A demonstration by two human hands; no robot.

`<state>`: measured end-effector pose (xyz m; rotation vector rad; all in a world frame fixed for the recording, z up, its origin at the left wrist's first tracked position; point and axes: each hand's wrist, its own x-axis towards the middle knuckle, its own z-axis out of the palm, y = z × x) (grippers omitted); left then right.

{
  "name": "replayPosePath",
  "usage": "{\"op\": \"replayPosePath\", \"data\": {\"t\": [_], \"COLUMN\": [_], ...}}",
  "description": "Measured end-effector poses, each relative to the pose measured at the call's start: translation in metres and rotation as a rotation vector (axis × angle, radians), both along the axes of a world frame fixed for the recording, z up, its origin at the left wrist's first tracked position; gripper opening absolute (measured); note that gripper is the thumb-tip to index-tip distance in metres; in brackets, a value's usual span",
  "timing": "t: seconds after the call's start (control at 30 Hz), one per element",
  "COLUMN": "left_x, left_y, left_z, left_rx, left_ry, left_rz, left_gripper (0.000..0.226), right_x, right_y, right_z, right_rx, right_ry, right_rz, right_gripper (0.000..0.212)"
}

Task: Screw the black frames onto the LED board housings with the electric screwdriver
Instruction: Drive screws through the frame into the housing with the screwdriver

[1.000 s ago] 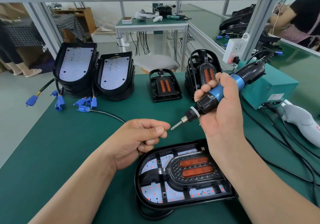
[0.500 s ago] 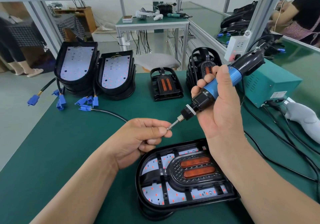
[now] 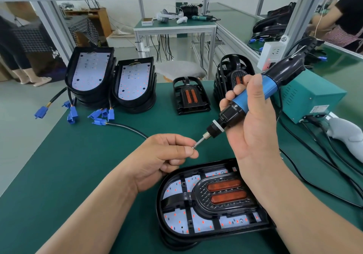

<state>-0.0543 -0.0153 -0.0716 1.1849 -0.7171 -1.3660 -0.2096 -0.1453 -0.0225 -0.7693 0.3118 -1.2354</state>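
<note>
An LED board housing [image 3: 176, 222] lies on the green mat near me, with a black frame [image 3: 218, 196] carrying two orange reflectors seated in it. Above it my right hand [image 3: 253, 128] grips the blue and black electric screwdriver [image 3: 255, 94], its bit slanting down to the left. My left hand [image 3: 165, 153] pinches a small screw [image 3: 194, 147] between thumb and forefinger, right at the bit's tip.
Two stacks of bare housings [image 3: 90, 77] [image 3: 135, 87] with blue connectors [image 3: 102, 114] stand at the back left. A loose frame [image 3: 189, 96] and a stack of frames [image 3: 233, 75] sit behind. A teal power box [image 3: 312, 98] and black cables [image 3: 314, 155] lie on the right.
The screwdriver tip has come down to my left fingertips, and the screw now meets the bit. The view has shifted slightly.
</note>
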Motion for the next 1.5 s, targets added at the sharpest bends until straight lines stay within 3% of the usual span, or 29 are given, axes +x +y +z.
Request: {"op": "replayPosePath", "data": {"t": [0.3, 0.53, 0.7, 0.8, 1.0, 1.27, 1.5], "left_x": [0.001, 0.002, 0.005, 0.005, 0.006, 0.0, 0.0], "left_y": [0.0, 0.001, 0.005, 0.008, 0.013, 0.012, 0.013], "left_z": [-0.003, -0.001, 0.004, 0.007, 0.013, 0.011, 0.01], "left_rx": [-0.024, -0.027, -0.013, 0.038, 0.044, 0.045, 0.034], "left_ry": [-0.025, -0.041, -0.15, -0.383, -0.765, -0.862, -0.87], "left_rz": [0.008, -0.028, -0.046, -0.073, -0.185, -0.152, -0.142], "left_gripper": [0.021, 0.032, 0.035, 0.046, 0.022, 0.004, 0.006], "right_x": [0.002, 0.002, -0.006, -0.018, -0.043, -0.046, -0.04], "right_y": [-0.002, -0.013, -0.021, -0.028, -0.042, -0.042, -0.036], "right_z": [-0.002, -0.011, -0.007, -0.003, 0.002, 0.004, 0.001], "right_rx": [0.076, 0.295, 0.325, 0.287, 0.146, -0.015, -0.115], "right_ry": [0.07, -0.034, -0.104, -0.119, -0.043, 0.043, 0.11], "right_rz": [0.004, -0.032, -0.064, -0.059, -0.004, 0.074, 0.156], "right_gripper": [0.024, 0.035, 0.026, 0.02, 0.013, 0.008, 0.011]}}
